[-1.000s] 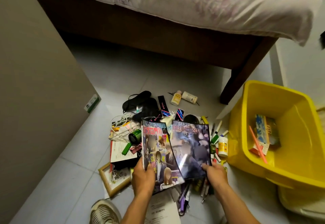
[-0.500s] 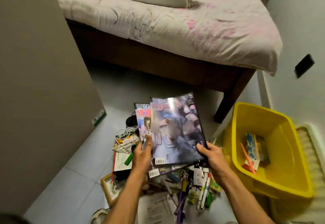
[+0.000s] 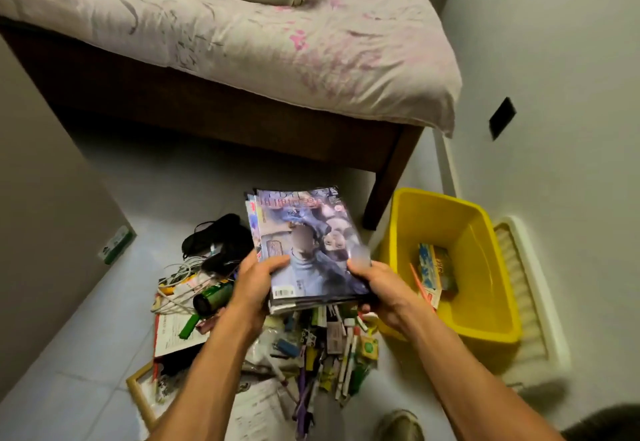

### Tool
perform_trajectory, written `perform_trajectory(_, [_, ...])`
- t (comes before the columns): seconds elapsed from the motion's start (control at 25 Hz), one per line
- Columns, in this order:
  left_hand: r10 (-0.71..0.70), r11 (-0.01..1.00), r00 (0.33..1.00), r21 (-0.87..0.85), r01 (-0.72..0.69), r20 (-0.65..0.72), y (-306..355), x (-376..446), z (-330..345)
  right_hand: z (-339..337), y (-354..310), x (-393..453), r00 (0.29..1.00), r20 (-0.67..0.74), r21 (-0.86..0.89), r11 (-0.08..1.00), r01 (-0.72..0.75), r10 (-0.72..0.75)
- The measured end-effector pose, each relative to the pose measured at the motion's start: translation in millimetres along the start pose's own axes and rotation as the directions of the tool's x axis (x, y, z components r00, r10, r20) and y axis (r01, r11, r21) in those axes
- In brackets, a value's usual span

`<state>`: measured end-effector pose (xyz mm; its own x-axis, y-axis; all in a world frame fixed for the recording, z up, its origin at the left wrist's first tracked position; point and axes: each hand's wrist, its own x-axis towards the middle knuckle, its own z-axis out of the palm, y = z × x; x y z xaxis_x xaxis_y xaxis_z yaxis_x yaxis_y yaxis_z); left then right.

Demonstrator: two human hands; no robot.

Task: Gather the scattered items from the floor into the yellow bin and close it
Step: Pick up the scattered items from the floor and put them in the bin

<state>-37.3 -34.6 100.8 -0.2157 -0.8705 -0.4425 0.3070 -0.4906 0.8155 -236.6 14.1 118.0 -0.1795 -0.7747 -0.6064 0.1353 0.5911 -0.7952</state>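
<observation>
Bedroom floor (image 3: 114,302), bed (image 3: 242,45) cut off at top. Yellow bin (image 3: 446,212) at right, open, a box inside. Left hand (image 3: 254,288) and right hand (image 3: 384,293) grip magazine stack (image 3: 304,243), thumbs on top, above the pen pile (image 3: 325,347); titles blurred, lower magazines mostly hidden.

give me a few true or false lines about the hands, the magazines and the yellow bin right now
1. Both hands, left hand and right hand, hold the stack of magazines. True.
2. The magazines lie inside the yellow bin. False: they are held up above the floor clutter, left of the bin.
3. The bin is empty. False: a box lies in it.
4. A green can lies on the floor. True.
</observation>
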Motion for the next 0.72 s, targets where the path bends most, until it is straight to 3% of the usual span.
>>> perform_trajectory(0.12, [-0.132,0.959,0.991,0.256,0.123,0.021,-19.6,-2.3,38.9,-58.9,-68.2,-10.7,0.987,-0.146,-0.352,0.936,0.017,-0.073])
perform_trajectory(0.28, [-0.178,0.926,0.981,0.352,0.138,0.081,-55.4,2.0,47.6,-142.5,-129.7,-27.9,0.899,-0.338,-0.681,0.732,-0.030,-0.278])
perform_trajectory(0.36, [-0.164,0.914,0.986,0.381,0.139,0.032,-63.8,8.3,39.0,-185.4,-122.7,-31.0,0.852,-0.444,-0.625,0.777,-0.074,-0.276])
perform_trajectory(0.48, [-0.164,0.885,0.984,0.430,0.177,-0.067,-83.0,13.9,15.6,-221.0,-49.5,-15.8,0.815,-0.570,-0.260,0.964,-0.059,-0.104])
perform_trajectory(0.56, [-0.196,0.850,0.972,0.472,0.235,-0.131,-99.5,15.8,-0.2,-221.2,9.7,11.6,0.817,-0.577,-0.102,0.991,-0.087,0.012])
perform_trajectory(0.72, [-0.243,0.812,0.953,0.500,0.301,-0.179,-117.7,14.0,-16.7,-204.0,67.4,47.9,0.842,-0.531,-0.046,0.988,-0.145,0.099])
